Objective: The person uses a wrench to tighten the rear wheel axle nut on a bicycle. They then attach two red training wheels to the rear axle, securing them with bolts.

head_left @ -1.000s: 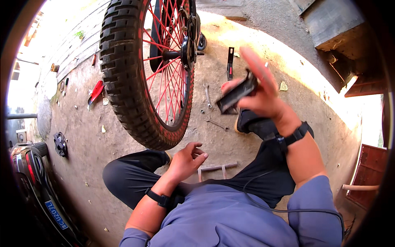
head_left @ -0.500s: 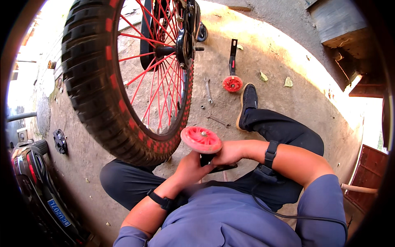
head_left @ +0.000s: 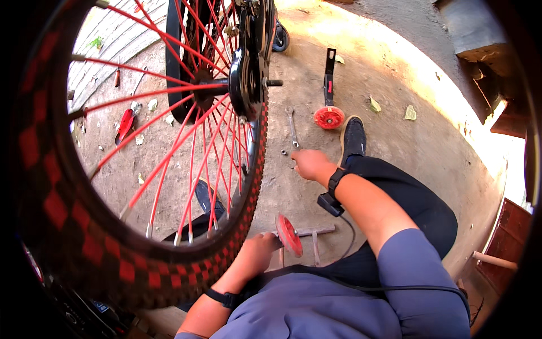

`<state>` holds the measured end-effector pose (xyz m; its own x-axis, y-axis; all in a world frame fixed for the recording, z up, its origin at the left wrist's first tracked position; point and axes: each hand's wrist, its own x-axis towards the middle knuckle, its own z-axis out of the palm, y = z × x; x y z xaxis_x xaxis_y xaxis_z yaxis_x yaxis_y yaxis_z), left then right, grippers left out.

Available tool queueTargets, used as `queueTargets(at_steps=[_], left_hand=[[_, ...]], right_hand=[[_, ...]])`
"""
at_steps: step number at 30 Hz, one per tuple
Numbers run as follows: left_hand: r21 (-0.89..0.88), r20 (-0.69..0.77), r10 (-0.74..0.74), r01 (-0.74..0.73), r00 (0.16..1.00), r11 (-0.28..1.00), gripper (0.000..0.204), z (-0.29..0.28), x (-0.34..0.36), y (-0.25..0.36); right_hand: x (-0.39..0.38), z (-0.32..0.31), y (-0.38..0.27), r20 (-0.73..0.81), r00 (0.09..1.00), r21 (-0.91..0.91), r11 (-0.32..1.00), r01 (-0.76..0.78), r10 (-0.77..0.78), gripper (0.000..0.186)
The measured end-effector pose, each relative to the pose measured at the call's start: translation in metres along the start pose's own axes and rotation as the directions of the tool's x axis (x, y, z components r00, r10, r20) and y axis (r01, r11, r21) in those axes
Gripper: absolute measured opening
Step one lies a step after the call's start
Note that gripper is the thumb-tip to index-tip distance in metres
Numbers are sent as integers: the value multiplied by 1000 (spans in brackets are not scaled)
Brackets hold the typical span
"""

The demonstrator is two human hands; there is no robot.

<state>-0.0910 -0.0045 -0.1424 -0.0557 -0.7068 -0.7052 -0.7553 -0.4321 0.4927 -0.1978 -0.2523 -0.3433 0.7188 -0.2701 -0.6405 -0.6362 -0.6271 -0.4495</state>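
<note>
Below the big bicycle wheel (head_left: 141, 147) we see our left hand (head_left: 257, 254) with its grip closed round a small red training wheel (head_left: 289, 234), which stands on edge just beside the fingers, above the lap. Our right hand (head_left: 310, 164) stretches forward over the dirt floor (head_left: 395, 147), wrist bent, near a wrench (head_left: 292, 127); whether its grip is spread or pinching something we cannot tell. A second red wheel (head_left: 329, 117) lies farther out.
</note>
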Motion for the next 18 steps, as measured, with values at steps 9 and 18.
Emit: queueTargets(at_steps=[9, 18], left_hand=[[-410, -200, -41, -46, 979, 911, 27, -2, 10, -4], [-379, -73, -125, 88, 989, 921, 25, -1, 16, -5]], right_hand=[[66, 34, -16, -173, 982, 118, 992, -54, 74, 20], [74, 64, 12, -103, 995, -15, 1000, 2, -4, 18]])
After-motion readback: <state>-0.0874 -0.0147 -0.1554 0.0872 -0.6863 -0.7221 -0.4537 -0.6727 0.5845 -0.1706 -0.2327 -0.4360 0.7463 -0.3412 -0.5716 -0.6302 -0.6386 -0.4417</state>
